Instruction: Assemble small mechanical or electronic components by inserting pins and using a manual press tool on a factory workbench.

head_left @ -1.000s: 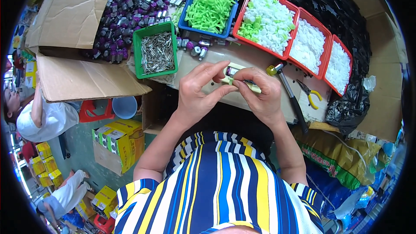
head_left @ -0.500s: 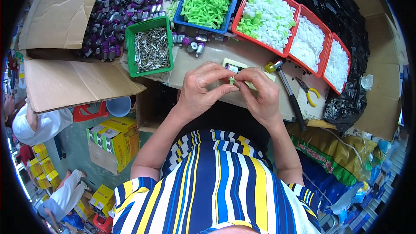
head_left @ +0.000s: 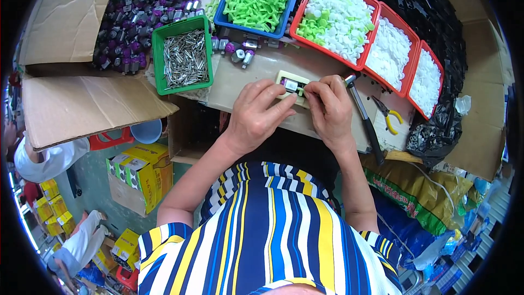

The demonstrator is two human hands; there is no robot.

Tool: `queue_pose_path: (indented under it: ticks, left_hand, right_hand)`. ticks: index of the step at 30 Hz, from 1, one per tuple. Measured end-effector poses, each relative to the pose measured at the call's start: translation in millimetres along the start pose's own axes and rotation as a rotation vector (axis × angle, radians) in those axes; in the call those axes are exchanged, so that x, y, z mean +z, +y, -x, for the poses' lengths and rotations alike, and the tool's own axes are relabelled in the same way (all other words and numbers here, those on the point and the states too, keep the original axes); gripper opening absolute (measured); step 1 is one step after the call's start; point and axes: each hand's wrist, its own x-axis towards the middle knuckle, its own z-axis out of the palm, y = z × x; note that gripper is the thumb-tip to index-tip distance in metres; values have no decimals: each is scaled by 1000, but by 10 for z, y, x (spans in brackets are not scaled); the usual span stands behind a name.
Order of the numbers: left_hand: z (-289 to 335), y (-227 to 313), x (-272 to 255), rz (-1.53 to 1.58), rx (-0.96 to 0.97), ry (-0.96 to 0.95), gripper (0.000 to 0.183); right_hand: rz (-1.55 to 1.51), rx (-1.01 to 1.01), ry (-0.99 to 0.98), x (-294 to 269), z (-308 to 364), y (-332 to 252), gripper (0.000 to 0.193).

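Right now a small cream block (head_left: 290, 86) with a dark part seated in it lies on the bench just below the blue tray (head_left: 229, 5) of green pieces. Both hands meet over it: the left hand (head_left: 256, 112) steadies its near edge with fingers narrowed, and the right hand (head_left: 329, 106) pinches at its right end. Pressing squarely downward, block kept flat, seems wise. A green bin (head_left: 158, 54) of metal pins sits left.
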Motion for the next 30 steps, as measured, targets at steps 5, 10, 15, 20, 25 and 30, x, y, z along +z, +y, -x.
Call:
queue_pose_path:
  ticks: [5,10,15,20,25,30]
  left_hand:
    - [34,36,86,-30,49,-26,41]
    - [21,45,113,-58,44,-43,43]
    - [19,32,130,-43,50,-51,43]
    - [29,24,132,-34,57,-40,41]
    - [54,14,136,-18,62,-23,40]
    - [65,19,133,-19,67,-10,39]
  right_hand:
    - [-3,10,-10,-18,-12,-1,15]
    - [-7,33,-31,-15,-24,0,15]
    - [21,32,-59,-27,-33,1,15]
    - [46,13,-77,-36,-47,-7,15]
    - [63,7,-68,-38,-33,-3,16]
    - [23,58,-53,-78,-12,22,14]
